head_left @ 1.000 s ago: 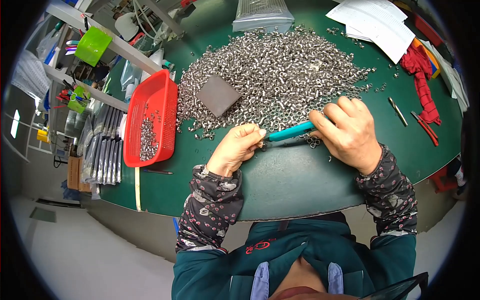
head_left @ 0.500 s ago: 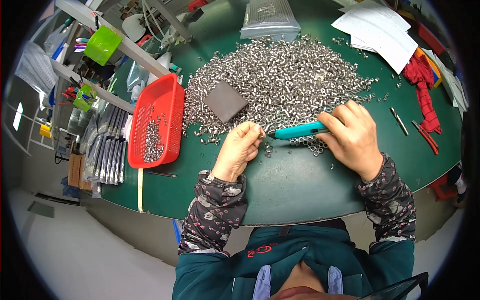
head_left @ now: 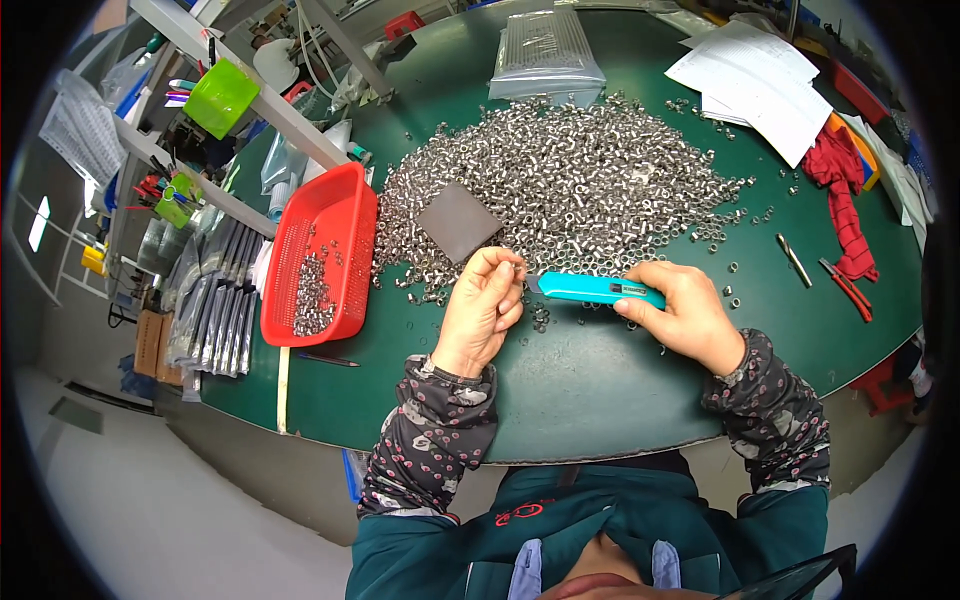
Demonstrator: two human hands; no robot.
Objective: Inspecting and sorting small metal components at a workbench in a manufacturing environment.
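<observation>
My right hand grips a teal utility knife by its back end, with the tip pointing left. Just left of that tip, my left hand is closed in a pinch on a small metal ring, mostly hidden by the fingertips. Beyond both hands spreads a large heap of small metal rings. A dark grey square block rests on the heap's left part, above my left hand. A few loose rings lie on the table below the knife.
A red perforated basket with some metal pieces stands left of the heap. On the right lie red-handled pliers, a metal rod and a red cloth. Papers and a plastic bag are at the back of the green table.
The knife has turned so its broad side shows, and my right hand has moved lower and left. My left hand keeps its pinch. The whole view has shifted slightly.
</observation>
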